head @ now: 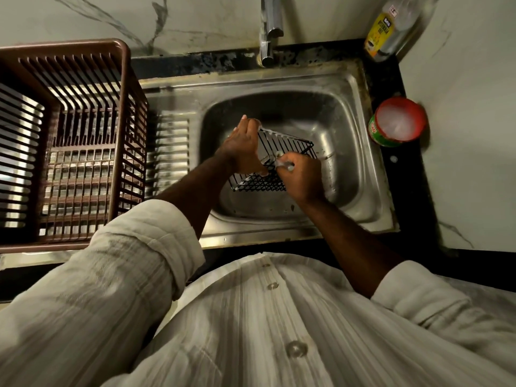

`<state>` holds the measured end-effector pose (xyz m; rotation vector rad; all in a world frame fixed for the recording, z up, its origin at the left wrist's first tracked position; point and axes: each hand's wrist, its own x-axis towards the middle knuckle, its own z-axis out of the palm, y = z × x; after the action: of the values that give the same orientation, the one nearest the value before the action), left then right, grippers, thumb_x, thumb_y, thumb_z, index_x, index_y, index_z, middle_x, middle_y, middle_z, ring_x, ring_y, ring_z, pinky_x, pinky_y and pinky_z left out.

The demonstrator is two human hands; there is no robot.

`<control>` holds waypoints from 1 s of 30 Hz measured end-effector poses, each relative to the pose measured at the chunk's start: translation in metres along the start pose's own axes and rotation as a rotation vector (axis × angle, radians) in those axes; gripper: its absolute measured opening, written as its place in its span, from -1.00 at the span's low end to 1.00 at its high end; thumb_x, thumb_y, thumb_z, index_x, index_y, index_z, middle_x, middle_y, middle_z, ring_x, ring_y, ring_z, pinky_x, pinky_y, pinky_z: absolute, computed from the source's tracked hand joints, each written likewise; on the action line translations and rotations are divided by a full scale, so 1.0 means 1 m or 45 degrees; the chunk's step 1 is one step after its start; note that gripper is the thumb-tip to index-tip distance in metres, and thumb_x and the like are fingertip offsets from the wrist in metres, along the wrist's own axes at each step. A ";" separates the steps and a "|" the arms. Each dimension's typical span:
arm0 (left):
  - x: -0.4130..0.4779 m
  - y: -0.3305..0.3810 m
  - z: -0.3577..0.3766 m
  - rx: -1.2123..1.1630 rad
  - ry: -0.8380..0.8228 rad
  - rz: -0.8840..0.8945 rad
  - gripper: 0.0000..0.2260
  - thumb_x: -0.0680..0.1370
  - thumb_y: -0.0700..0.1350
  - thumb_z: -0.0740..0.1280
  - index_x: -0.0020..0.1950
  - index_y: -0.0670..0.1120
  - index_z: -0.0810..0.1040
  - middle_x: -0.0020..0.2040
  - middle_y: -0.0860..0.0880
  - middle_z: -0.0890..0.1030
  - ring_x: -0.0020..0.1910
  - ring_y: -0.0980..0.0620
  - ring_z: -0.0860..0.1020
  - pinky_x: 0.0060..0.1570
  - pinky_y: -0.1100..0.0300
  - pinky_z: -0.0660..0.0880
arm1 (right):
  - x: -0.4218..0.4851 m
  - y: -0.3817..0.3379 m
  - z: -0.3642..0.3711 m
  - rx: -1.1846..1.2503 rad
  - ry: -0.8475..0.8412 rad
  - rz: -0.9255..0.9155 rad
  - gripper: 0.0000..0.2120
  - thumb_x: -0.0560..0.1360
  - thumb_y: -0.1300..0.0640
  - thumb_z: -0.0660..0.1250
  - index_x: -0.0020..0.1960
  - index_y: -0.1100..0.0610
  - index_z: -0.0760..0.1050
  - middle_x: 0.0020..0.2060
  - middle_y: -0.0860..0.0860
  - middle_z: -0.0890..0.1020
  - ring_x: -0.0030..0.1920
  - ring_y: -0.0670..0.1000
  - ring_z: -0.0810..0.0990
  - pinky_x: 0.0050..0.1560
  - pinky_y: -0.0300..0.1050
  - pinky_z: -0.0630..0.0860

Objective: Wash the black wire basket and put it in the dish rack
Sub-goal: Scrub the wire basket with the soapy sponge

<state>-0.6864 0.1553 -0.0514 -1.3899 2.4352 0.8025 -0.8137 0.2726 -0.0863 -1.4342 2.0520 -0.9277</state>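
Two hands meet over the steel sink (pixel 343 113): my left hand (pixel 243 146) grips one end of the black wire basket (pixel 287 146), held tilted above the basin, while my right hand (pixel 300 177) curls round a foamy scrubber (pixel 283 163) pressed against its wires. The brown dish rack (pixel 83 135) stands just left.
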 end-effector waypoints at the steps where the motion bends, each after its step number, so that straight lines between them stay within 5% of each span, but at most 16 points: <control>1: 0.000 0.000 -0.001 -0.007 0.000 -0.006 0.16 0.33 0.10 0.61 0.63 -0.19 -0.12 0.64 -0.18 -0.11 0.61 -0.14 -0.19 0.54 0.03 -0.09 | 0.000 0.000 0.001 0.002 0.006 0.007 -0.91 0.55 0.19 0.42 -0.11 0.19 0.63 -0.31 -0.13 0.56 -0.36 -0.33 0.45 -0.37 -0.53 0.33; 6: 0.003 -0.001 0.002 -0.021 -0.005 -0.022 0.18 0.30 0.08 0.63 0.63 -0.18 -0.11 0.64 -0.18 -0.10 0.61 -0.15 -0.18 0.54 0.01 -0.08 | 0.011 -0.001 -0.015 0.019 -0.010 0.044 -0.93 0.50 0.19 0.47 -0.05 0.18 0.64 -0.20 -0.09 0.64 -0.30 -0.33 0.51 -0.36 -0.55 0.40; 10: 0.003 0.003 0.002 -0.031 0.022 -0.001 0.19 0.28 0.06 0.64 0.63 -0.17 -0.09 0.64 -0.16 -0.06 0.62 -0.16 -0.15 0.55 -0.02 -0.04 | 0.035 0.000 -0.030 -0.005 0.200 0.191 -0.82 0.49 0.11 0.45 0.08 0.10 0.67 -0.06 -0.01 0.73 -0.14 -0.09 0.67 -0.16 -0.26 0.61; 17: 0.002 0.003 0.005 -0.019 0.033 0.038 0.19 0.23 0.06 0.67 0.62 -0.15 -0.02 0.63 -0.14 -0.01 0.62 -0.16 -0.12 0.57 -0.11 0.05 | 0.052 -0.006 -0.010 -0.199 -0.034 0.072 -0.82 0.54 0.22 0.38 0.09 0.21 0.69 -0.01 0.13 0.73 0.00 0.11 0.70 0.04 -0.08 0.62; 22: 0.001 0.001 0.002 -0.016 0.006 0.002 0.17 0.28 0.04 0.65 0.62 -0.17 -0.07 0.63 -0.19 -0.08 0.61 -0.18 -0.11 0.54 -0.08 0.07 | 0.029 0.006 -0.012 -0.170 -0.129 0.031 -0.84 0.56 0.19 0.39 0.08 0.24 0.67 -0.04 0.13 0.73 -0.07 0.06 0.71 -0.09 -0.17 0.62; 25: 0.002 0.000 0.000 -0.030 0.000 -0.011 0.18 0.29 0.05 0.65 0.62 -0.19 -0.09 0.63 -0.21 -0.11 0.61 -0.19 -0.12 0.54 -0.02 0.03 | 0.012 0.012 -0.014 -0.152 -0.147 0.023 -0.80 0.55 0.23 0.41 0.14 0.27 0.64 -0.04 0.12 0.73 -0.15 -0.02 0.67 -0.21 -0.44 0.45; 30: 0.002 0.005 0.001 -0.029 0.004 0.012 0.16 0.28 0.04 0.65 0.62 -0.17 -0.05 0.63 -0.19 -0.06 0.61 -0.20 -0.08 0.56 -0.07 0.10 | 0.021 0.007 -0.016 -0.151 -0.116 0.051 -0.86 0.58 0.18 0.38 -0.02 0.23 0.67 -0.18 0.10 0.71 -0.23 -0.02 0.62 -0.20 -0.18 0.58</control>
<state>-0.6912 0.1560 -0.0511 -1.3897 2.4442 0.8332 -0.8365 0.2587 -0.0802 -1.4623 2.0904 -0.7218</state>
